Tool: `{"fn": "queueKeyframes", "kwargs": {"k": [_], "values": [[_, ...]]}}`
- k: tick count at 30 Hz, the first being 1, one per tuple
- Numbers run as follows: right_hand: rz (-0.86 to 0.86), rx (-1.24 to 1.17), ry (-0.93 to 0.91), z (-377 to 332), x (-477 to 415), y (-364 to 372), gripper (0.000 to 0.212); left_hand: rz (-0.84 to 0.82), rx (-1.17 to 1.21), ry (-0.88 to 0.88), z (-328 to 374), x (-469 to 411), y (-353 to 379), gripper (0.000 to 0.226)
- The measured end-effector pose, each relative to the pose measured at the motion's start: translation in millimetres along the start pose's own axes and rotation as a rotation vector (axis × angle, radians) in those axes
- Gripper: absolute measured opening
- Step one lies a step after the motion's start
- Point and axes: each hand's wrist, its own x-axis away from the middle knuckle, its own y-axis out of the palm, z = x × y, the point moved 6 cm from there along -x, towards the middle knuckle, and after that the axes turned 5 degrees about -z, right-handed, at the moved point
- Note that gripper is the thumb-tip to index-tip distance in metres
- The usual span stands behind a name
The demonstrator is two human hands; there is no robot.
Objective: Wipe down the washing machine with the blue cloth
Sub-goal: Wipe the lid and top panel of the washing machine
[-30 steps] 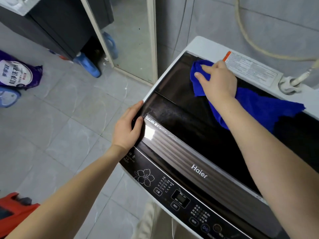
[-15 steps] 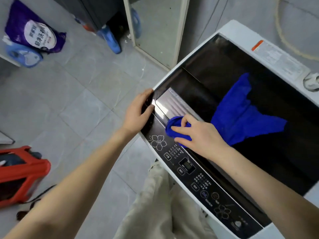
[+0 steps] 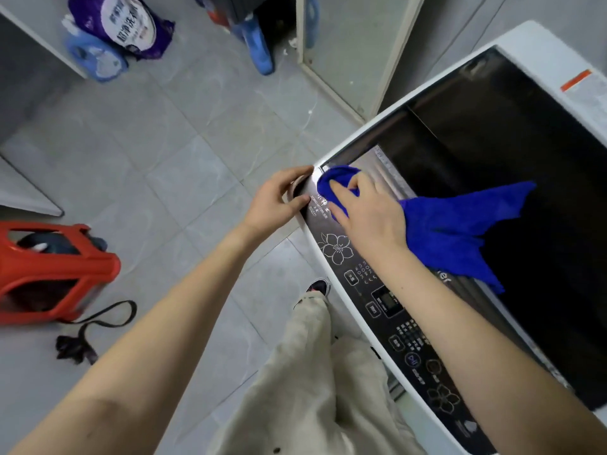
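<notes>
tiled floor (image 3: 164, 152) bears the washing machine (image 3: 532, 37), red stool (image 3: 65, 277), purple bag (image 3: 131, 24), blue jug (image 3: 95, 59).

My cloth (image 3: 453, 224) is vivid royal blue. The washing machine (image 3: 525, 37) has a white casing, a glossy black lid (image 3: 492, 142) and white outlined blossoms on its dark control panel (image 3: 336, 249). My trousers (image 3: 322, 389) are beige, the floor tiles (image 3: 147, 142) pale grey and faintly veined, and the plastic stool (image 3: 65, 270) red.

The washing machine (image 3: 528, 41), right of frame, has a smooth white plastic casing. Its lid (image 3: 492, 142) is glossy black, glass-like and reflective. The control panel (image 3: 387, 310) is glossy and dark with printed white markings. The strip (image 3: 391, 178) behind it has a brushed metallic finish. The blue cloth (image 3: 453, 221) is a soft, matt, napped textile. The floor tiles (image 3: 147, 142) are grey, stone-patterned, low-sheen. The stool (image 3: 59, 274), lower left, is shiny red plastic.
</notes>
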Motion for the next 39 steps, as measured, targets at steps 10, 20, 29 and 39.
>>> {"fn": "queueKeyframes", "kwargs": {"k": [10,20,29,39], "values": [[0.029,0.090,-0.076,-21,30,17,0.033,-0.147,0.139,0.007,-14,-3,-3,0.065],[-0.034,0.074,-0.154,-22,82,10,0.033,-0.184,0.390,-0.150,-30,-5,-12,0.060],[-0.044,0.038,-0.130,-43,8,28,0.031,-0.123,0.638,-0.237,-37,-2,-24,0.053],[0.024,-0.021,0.279,47,-95,-18,0.037,-0.136,0.336,-0.196,-23,3,-2,0.066]]}}
